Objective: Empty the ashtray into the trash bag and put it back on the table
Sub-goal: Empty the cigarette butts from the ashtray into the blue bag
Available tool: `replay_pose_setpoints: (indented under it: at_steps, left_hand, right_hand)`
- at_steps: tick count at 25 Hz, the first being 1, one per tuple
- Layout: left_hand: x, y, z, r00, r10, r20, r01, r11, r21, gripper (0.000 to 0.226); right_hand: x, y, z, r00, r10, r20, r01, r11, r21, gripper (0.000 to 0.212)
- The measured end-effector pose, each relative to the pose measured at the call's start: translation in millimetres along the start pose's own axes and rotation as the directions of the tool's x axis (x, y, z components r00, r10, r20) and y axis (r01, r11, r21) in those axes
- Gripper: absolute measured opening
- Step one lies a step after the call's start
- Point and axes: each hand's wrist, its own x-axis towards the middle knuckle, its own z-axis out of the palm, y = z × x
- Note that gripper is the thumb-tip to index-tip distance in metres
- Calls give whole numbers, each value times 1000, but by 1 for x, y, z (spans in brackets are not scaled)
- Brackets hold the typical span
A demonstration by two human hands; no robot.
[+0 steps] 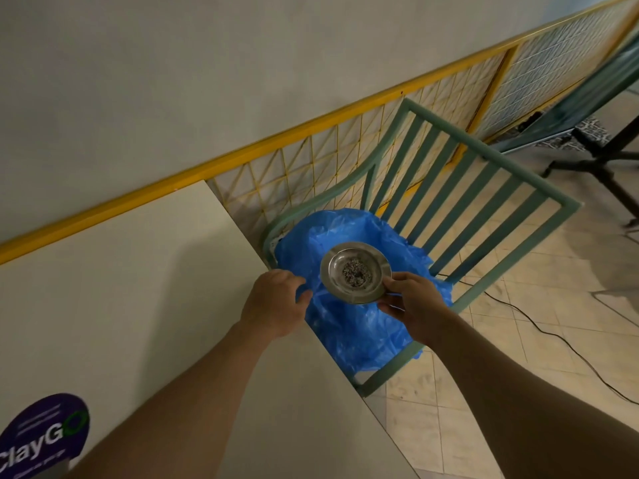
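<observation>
A round metal ashtray [356, 271] with dark ash in its middle is held level above the blue trash bag [359, 326]. My right hand [413, 305] grips the ashtray's near right rim. My left hand [276, 302] is at the bag's left edge, by the corner of the white table [138, 288], its fingers curled onto the blue plastic. The bag lies open on the seat of a green chair [484, 209].
The chair's slatted back stands behind the bag. A yellow mesh railing [311, 160] runs along the wall. A black cable [553, 335] trails over the tiled floor at right. A dark stand [601, 160] is at far right. A purple sticker [45, 433] sits on the table's near left.
</observation>
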Motion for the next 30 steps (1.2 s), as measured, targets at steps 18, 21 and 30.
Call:
replay_pose_setpoints:
  at_steps: [18, 21, 30]
  left_hand:
    - [45, -14, 43, 985, 82, 154, -137, 910, 392, 44]
    - [47, -15, 44, 985, 89, 148, -142, 905, 401, 45]
    - [46, -14, 45, 985, 116, 128, -158, 903, 399, 48]
  right_hand:
    - [136, 17, -20, 993, 29, -112, -19, 996, 84, 11]
    - [150, 18, -27, 983, -30, -181, 35, 999, 23, 13]
    - [167, 25, -23, 844, -473, -252, 254, 768, -588, 11]
